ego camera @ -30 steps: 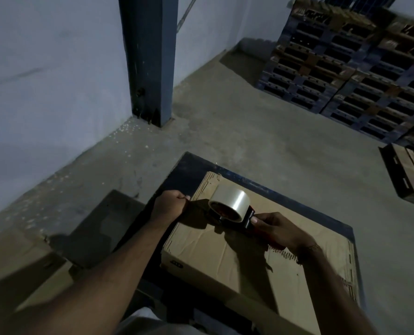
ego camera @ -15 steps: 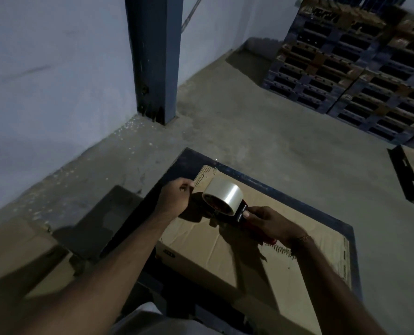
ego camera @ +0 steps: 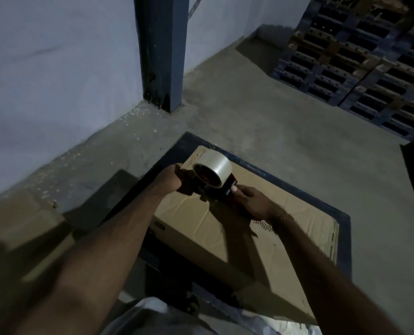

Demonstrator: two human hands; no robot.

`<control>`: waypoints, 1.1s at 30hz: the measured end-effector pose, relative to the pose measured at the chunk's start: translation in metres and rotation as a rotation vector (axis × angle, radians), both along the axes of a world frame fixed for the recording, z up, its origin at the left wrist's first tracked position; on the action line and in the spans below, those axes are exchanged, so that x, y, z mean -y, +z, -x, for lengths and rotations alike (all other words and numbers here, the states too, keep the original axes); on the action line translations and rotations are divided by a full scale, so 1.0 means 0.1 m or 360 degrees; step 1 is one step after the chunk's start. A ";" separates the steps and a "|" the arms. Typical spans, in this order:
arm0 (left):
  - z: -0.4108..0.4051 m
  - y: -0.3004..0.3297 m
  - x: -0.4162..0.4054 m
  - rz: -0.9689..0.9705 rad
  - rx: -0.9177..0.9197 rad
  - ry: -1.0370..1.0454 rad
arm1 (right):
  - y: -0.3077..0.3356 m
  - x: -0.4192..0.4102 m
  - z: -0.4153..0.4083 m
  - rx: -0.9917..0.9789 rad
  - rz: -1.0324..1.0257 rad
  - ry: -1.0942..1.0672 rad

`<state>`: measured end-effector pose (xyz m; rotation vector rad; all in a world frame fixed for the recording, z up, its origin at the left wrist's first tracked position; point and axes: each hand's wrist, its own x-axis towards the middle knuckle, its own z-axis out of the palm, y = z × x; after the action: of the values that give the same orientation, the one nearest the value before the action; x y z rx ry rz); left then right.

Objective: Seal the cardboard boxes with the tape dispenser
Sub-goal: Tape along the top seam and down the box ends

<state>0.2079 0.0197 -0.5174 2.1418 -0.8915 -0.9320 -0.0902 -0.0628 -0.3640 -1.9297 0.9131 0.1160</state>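
A cardboard box (ego camera: 225,228) lies flat on a dark blue desk (ego camera: 343,228); the right hand (ego camera: 251,204) grips the tape dispenser (ego camera: 215,180) handle near the box's far left corner. The left hand (ego camera: 174,180) is curled closed at that corner; what it pinches is unclear.

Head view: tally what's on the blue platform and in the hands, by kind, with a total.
Cardboard box: 1
Tape dispenser: 1, gripped by the right hand
Clear tape roll: 1, on the dispenser
Left hand at the box's far corner
Total: 3
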 end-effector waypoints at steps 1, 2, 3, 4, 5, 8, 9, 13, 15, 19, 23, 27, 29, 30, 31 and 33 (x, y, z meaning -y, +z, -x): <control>0.00 0.06 -0.01 0.0002 -0.0014 -0.0020 | -0.01 0.00 0.00 0.0001 0.0012 0.0000; -0.06 0.03 0.00 -0.0008 -0.0043 -0.0042 | -0.02 0.01 0.00 0.0002 0.0015 -0.0004; -0.12 -0.01 0.00 -0.0029 -0.0042 -0.0067 | -0.03 0.01 0.00 0.0006 0.0012 -0.0011; -0.18 -0.06 0.01 -0.0042 -0.0056 -0.0096 | -0.04 0.01 0.00 0.0006 0.0005 -0.0021; -0.20 -0.10 0.00 -0.0055 -0.0069 -0.0120 | -0.04 0.00 0.00 0.0007 -0.0008 -0.0033; -0.25 -0.15 -0.02 0.0019 -0.0118 -0.0155 | -0.06 -0.01 0.00 0.0046 -0.0018 -0.0068; -0.25 -0.15 -0.04 0.0033 -0.0132 -0.0148 | -0.06 -0.02 -0.01 0.0058 -0.0011 -0.0068; -0.37 -0.29 -0.05 0.0089 -0.0177 -0.0162 | -0.08 -0.02 0.02 0.0049 0.0003 -0.0023; -0.23 0.07 -0.15 0.0124 -0.0238 -0.0118 | -0.07 -0.01 0.02 0.0032 -0.0002 -0.0023; 0.03 0.51 -0.22 0.0182 -0.0424 -0.0060 | -0.06 0.01 0.05 0.0051 -0.0029 0.0016; 0.15 0.65 -0.26 0.0210 -0.0434 0.0032 | -0.03 0.05 0.09 0.0075 -0.0024 0.0099; 0.17 0.69 -0.28 0.0126 -0.0332 0.0026 | -0.06 0.15 0.34 -0.0003 0.0003 0.0155; 0.19 0.72 -0.30 0.0116 -0.0350 0.0032 | -0.09 0.19 0.50 0.0002 0.0021 0.0158; 0.19 0.72 -0.31 0.0120 -0.0375 0.0037 | -0.10 0.20 0.57 0.0020 0.0043 0.0160; 0.21 0.74 -0.31 0.0115 -0.0398 0.0043 | -0.12 0.21 0.63 0.0030 0.0062 0.0163; 0.23 0.77 -0.31 0.0103 -0.0424 0.0064 | -0.12 0.23 0.74 0.0015 0.0072 0.0159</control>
<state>0.1851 0.0511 -0.4404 1.9181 -0.7324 -1.1209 -0.1637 -0.0862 -0.3757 -2.0163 0.8193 0.1459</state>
